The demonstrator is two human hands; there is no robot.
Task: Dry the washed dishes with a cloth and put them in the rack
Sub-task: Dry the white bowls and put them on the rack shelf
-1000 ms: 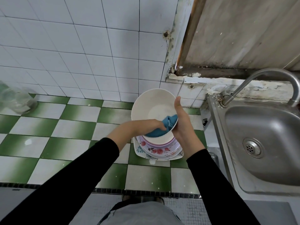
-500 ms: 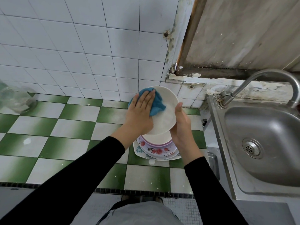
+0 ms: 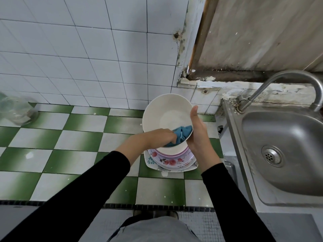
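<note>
tiled counter (image 3: 83,140): right hand (image 3: 198,135) holds bowl (image 3: 166,110), left hand (image 3: 157,137) grips cloth (image 3: 181,133) inside.

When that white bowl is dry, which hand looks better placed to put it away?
Probably the right hand: it grips the white bowl by its rim, while the left hand clutches the blue cloth.

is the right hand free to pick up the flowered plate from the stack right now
Probably not yet. The right hand grips the white bowl by its rim, and the bowl hangs over the flowered plate. The left hand is busy too, holding the blue cloth in the bowl.
</note>
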